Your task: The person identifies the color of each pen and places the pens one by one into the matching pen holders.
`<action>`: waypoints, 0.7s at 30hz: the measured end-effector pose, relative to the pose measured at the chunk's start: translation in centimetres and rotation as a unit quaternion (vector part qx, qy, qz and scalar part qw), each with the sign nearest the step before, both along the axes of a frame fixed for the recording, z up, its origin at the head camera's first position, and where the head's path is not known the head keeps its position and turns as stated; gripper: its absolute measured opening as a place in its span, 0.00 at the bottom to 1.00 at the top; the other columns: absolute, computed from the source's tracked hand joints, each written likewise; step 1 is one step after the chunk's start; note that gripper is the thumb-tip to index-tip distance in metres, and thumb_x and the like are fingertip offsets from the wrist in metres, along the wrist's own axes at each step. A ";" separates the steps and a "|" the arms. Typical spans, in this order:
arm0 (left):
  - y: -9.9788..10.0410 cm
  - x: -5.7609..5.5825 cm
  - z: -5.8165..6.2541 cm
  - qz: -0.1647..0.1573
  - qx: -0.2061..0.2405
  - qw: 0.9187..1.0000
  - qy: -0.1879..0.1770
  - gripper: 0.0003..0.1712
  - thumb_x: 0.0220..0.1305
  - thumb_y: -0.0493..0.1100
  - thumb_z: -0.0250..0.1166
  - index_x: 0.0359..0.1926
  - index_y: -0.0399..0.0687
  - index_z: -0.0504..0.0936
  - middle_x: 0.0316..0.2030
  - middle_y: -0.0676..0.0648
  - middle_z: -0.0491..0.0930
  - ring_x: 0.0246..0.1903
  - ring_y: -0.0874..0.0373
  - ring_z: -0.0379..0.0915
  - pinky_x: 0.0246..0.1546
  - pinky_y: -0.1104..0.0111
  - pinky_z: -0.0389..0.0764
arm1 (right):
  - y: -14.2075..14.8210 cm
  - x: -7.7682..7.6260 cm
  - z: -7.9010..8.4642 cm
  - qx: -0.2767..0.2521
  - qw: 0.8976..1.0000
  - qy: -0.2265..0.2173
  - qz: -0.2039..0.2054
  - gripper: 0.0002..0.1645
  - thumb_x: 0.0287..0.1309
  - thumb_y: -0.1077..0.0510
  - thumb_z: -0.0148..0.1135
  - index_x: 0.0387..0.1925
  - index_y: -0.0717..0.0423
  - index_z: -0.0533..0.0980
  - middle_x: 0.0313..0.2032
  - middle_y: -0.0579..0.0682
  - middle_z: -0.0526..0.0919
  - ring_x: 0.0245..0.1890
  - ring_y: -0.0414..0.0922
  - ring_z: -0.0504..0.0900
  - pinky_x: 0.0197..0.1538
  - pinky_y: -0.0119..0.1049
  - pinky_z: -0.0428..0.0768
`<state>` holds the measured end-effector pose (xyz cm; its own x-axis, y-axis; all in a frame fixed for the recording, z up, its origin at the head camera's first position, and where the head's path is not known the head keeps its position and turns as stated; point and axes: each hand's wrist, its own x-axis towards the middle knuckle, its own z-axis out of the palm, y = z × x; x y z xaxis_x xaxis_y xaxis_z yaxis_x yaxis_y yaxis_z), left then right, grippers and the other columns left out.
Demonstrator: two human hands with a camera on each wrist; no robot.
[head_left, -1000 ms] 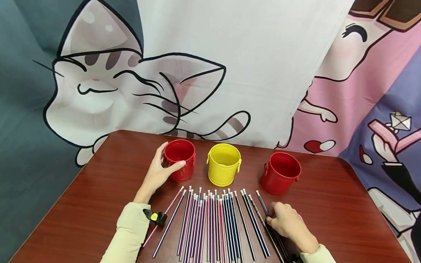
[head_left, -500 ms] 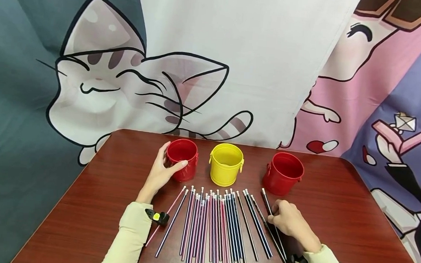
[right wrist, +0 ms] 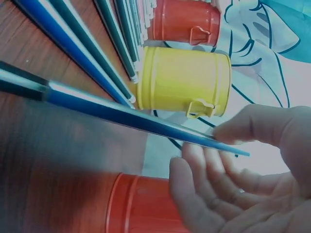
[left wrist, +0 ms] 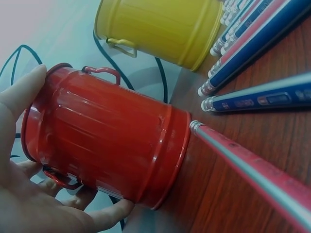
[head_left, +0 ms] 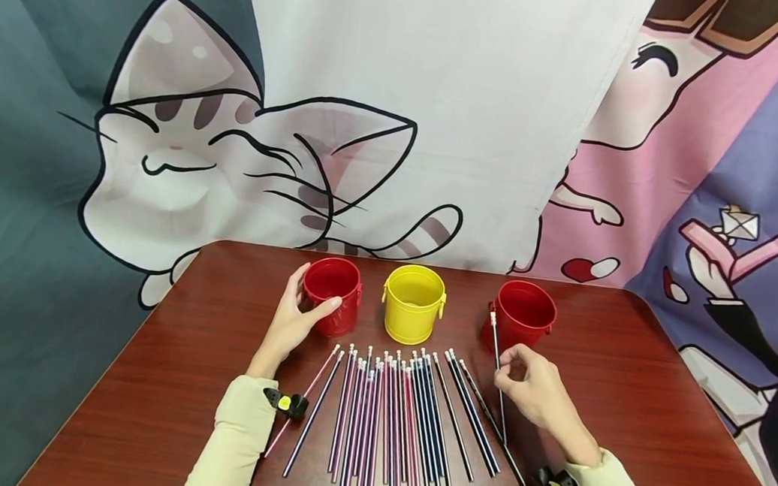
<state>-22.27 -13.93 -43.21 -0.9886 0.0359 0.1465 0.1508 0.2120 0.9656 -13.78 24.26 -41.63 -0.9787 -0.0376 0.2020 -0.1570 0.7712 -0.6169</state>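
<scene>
Head view: pencil (head_left: 495,344) in right hand (head_left: 533,386), long axis forward, eraser (head_left: 493,317) foremost

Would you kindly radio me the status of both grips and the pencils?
Left grip holding left red bucket. Right grip pinching one pencil, outside right red bucket. Other pencils lying on table. No obstruction visible.
</scene>
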 end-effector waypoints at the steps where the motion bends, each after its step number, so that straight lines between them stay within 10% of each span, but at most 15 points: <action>1: -0.1 -0.2 -0.3 0.001 0.003 1.000 0.000 0.50 0.51 0.49 0.69 0.69 0.54 0.48 0.66 0.47 0.55 0.65 0.47 0.49 0.58 0.48 0.64 | -0.1 0.0 0.1 -0.007 1.000 0.016 0.003 0.09 0.43 0.64 0.63 0.29 0.53 0.73 0.23 0.44 0.75 0.19 0.37 0.71 0.25 0.29 0.70; 10: 0.0 -0.9 -1.6 0.006 0.028 1.000 0.000 0.48 0.51 0.52 0.68 0.68 0.64 0.49 0.65 0.54 0.56 0.64 0.54 0.49 0.59 0.50 0.63 | -0.8 -0.1 0.3 -0.069 0.990 0.119 0.017 0.13 0.45 0.65 0.67 0.33 0.50 0.73 0.27 0.43 0.76 0.24 0.39 0.72 0.22 0.25 0.69; 21: 0.9 0.6 0.8 -0.021 0.049 0.999 0.003 0.47 0.56 0.44 0.64 0.69 0.54 0.44 0.66 0.44 0.52 0.64 0.46 0.47 0.55 0.49 0.67 | -3.8 0.7 3.9 -0.146 0.976 0.155 0.050 0.13 0.46 0.73 0.64 0.36 0.65 0.73 0.29 0.55 0.78 0.30 0.41 0.77 0.27 0.24 0.76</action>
<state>-21.63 -13.03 -42.43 -0.9854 0.0635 0.1583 0.1645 0.1102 0.9802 -13.04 20.46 -37.74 -0.8627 -0.0265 0.5051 -0.4372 0.5413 -0.7183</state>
